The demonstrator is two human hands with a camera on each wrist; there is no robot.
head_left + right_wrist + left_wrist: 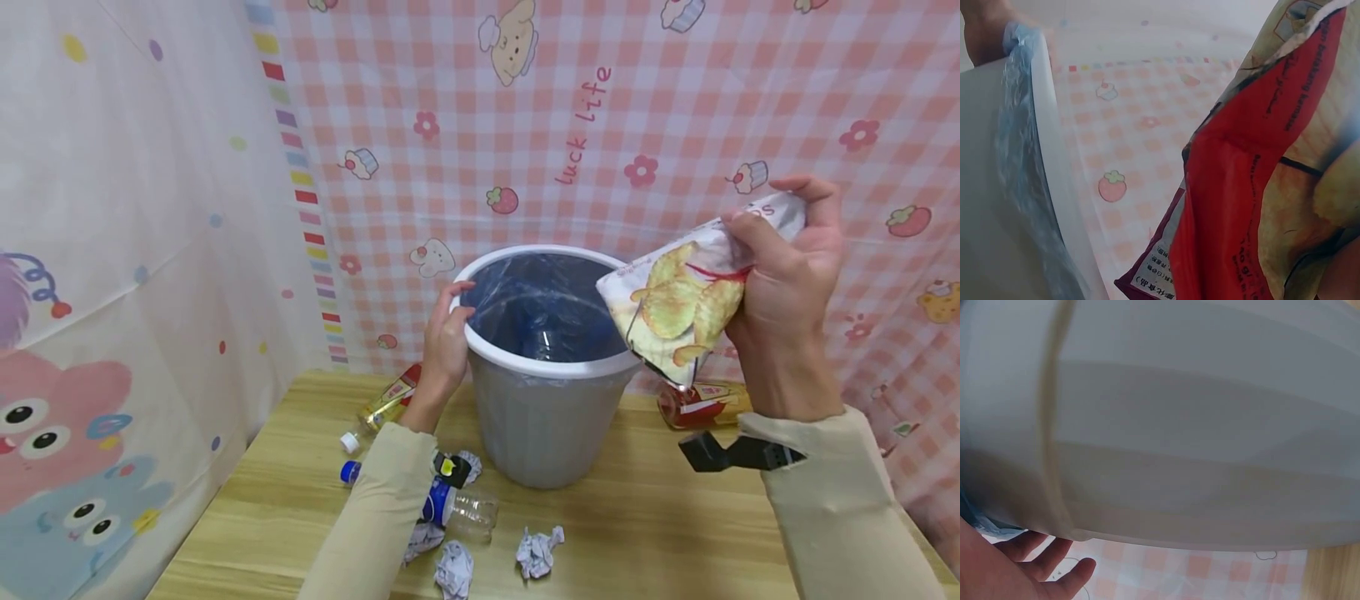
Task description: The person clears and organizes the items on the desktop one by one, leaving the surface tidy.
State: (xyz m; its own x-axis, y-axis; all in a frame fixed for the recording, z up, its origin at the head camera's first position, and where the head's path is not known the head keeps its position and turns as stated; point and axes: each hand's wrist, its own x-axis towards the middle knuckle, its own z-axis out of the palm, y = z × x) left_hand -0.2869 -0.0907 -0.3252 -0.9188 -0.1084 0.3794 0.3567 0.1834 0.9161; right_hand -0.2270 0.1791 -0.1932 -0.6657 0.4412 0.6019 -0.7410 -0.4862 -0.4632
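A grey trash bin [551, 425] with a white rim and a clear liner stands on the table. My left hand [447, 337] grips its rim on the left side, fingers hooked over the edge; the bin's wall [1197, 437] fills most of the left wrist view. To the right of the opening, my right hand [791, 267] holds a crumpled chip bag [675, 304] in the air, its lower corner overlapping the rim in the head view. The bag's red back [1229, 206] shows in the right wrist view. Inside the bin lies a clear plastic bottle [542, 340].
Left of the bin lie a white-capped bottle [386, 404] and, under my left forearm, a blue-capped bottle [472, 512]. Crumpled paper balls [538, 552] are scattered in front. Another bottle [705, 405] lies behind my right wrist. A checked cloth [450, 83] hangs behind the table [660, 517].
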